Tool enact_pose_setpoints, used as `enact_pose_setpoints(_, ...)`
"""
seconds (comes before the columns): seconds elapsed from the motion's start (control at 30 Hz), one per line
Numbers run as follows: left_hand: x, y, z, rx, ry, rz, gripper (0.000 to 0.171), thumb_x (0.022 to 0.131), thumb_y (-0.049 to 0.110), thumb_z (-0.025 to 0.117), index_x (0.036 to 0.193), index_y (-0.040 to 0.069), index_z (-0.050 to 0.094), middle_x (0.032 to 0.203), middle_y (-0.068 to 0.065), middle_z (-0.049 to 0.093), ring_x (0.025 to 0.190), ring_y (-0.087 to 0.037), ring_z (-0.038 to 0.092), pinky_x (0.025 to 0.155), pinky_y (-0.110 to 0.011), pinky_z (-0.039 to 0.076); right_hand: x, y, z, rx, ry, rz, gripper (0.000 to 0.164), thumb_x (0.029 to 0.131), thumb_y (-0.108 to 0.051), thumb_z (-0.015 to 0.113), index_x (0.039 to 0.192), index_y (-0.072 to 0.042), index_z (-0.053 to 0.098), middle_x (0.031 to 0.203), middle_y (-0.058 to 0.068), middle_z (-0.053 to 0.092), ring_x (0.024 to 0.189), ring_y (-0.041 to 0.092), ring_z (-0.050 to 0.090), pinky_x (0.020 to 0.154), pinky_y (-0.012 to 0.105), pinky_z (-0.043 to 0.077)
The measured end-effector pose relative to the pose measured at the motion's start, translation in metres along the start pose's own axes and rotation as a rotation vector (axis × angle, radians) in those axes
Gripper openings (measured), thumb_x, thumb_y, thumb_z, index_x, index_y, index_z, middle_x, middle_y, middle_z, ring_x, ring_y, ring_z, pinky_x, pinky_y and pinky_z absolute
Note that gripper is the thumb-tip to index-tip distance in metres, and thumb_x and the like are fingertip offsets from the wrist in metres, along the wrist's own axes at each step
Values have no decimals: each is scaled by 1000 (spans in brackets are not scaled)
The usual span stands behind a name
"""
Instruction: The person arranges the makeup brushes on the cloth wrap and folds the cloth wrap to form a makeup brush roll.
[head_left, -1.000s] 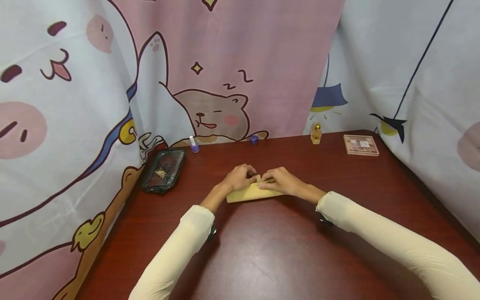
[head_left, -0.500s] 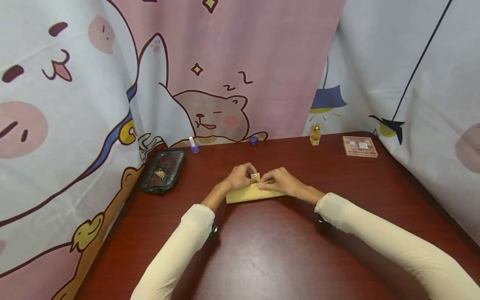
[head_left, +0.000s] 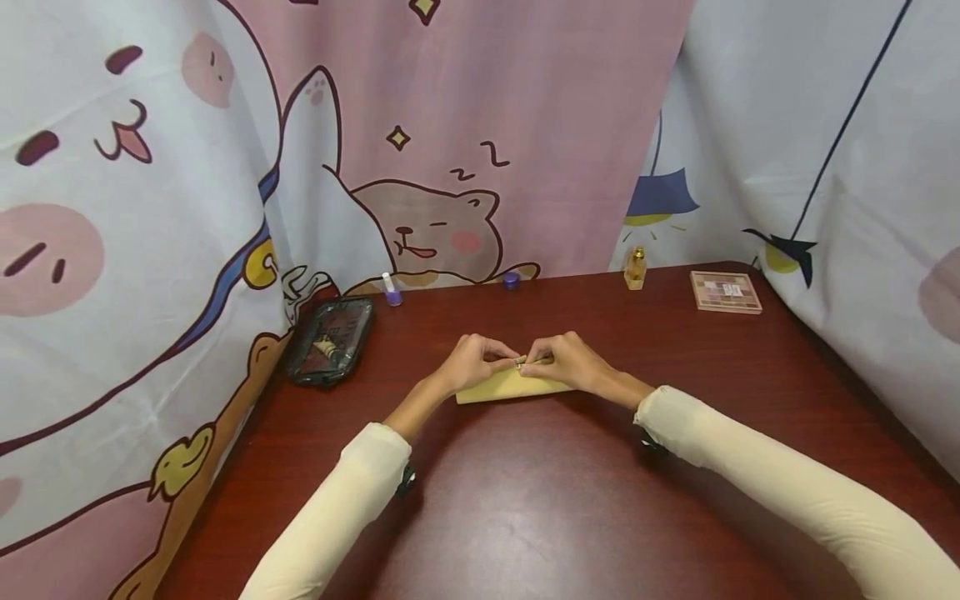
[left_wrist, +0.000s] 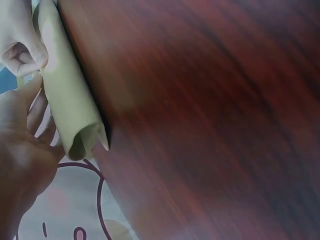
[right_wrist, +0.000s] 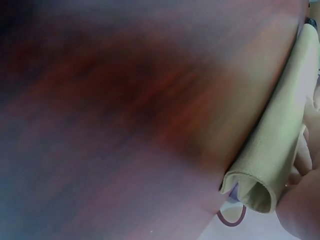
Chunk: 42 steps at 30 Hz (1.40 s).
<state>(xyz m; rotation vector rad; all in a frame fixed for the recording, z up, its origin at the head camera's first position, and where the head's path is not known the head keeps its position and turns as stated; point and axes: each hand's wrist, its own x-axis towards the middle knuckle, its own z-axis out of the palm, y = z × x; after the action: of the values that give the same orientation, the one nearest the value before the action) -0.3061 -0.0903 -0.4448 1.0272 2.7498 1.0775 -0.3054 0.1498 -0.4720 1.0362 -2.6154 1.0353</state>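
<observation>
A yellow, leather-like rolled pouch [head_left: 491, 387] lies across the middle of the table; its open, hollow ends show in the left wrist view [left_wrist: 70, 95] and the right wrist view [right_wrist: 277, 130]. My left hand [head_left: 472, 362] pinches a short strap with a metal snap [head_left: 519, 362] at the pouch's upper middle edge. From the other side my right hand [head_left: 567, 362] pinches the pouch beside the snap. Fingertips of both hands nearly meet there and partly hide the strap. Whether the snap is fastened cannot be told.
On the reddish-brown table [head_left: 517, 500], a black clear-topped case [head_left: 330, 342] lies at left. Along the back stand a purple nail polish bottle [head_left: 392, 292], a small purple jar [head_left: 511, 281] and a gold perfume bottle [head_left: 635, 269]. An eyeshadow palette [head_left: 725, 292] lies at back right.
The strap's snap end stood up in view half a second ago; now it is folded down under my left fingers. My left wrist has shifted slightly left and lower. The right hand keeps its place.
</observation>
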Motion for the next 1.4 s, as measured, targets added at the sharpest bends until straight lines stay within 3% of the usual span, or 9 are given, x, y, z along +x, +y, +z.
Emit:
enact_pose_setpoints(0.2, -3, 0, 3, 2, -23, 26, 21, 91, 15, 83, 111, 12, 82, 106, 0, 79, 101, -11, 71, 86, -25, 57, -2, 0, -1, -21, 10, 27, 14, 89, -35, 84, 87, -24, 75, 84, -17, 75, 76, 1, 69, 67, 27, 56)
enact_pose_setpoints(0.4, -4, 5, 8, 68, 29, -5, 19, 88, 14, 85, 107, 14, 84, 99, 0, 79, 93, -12, 65, 81, -25, 54, -1, -3, -1, -70, 6, 23, 19, 92, -33, 81, 95, -21, 67, 86, -12, 75, 80, 5, 71, 71, 32, 58)
enact_pose_setpoints(0.7, -3, 10, 17, 88, 101, -12, 10, 92, 12, 82, 102, 10, 83, 93, 1, 77, 88, -15, 64, 75, -24, 53, 0, -6, 1, -179, -9, -55, 11, 99, -29, 74, 103, -19, 73, 94, -6, 77, 87, 11, 73, 74, 37, 60)
enact_pose_setpoints(0.87, -3, 11, 22, 93, 105, -39, 10, 96, 12, 77, 105, 9, 80, 97, -2, 75, 94, -16, 63, 79, -28, 54, 0, -5, 1, -198, 8, -47, 10, 100, -28, 73, 102, -18, 73, 94, -4, 77, 86, 13, 72, 74, 38, 60)
enact_pose_setpoints(1.17, 4, 10, 27, 236, 71, -56, 16, 102, 18, 68, 115, 8, 72, 115, -5, 73, 110, -22, 60, 94, -36, 51, 5, 3, 4, -211, 28, -41, 12, 101, -28, 71, 101, -16, 73, 93, -4, 76, 84, 14, 71, 72, 41, 60)
enact_pose_setpoints(1.4, 10, 5, 21, 218, 97, -86, 16, 101, 20, 71, 114, 12, 74, 114, -1, 73, 110, -19, 61, 94, -35, 51, 15, 12, 1, -188, 38, -20, 10, 100, -30, 72, 101, -20, 74, 95, -6, 76, 88, 13, 72, 75, 40, 59)
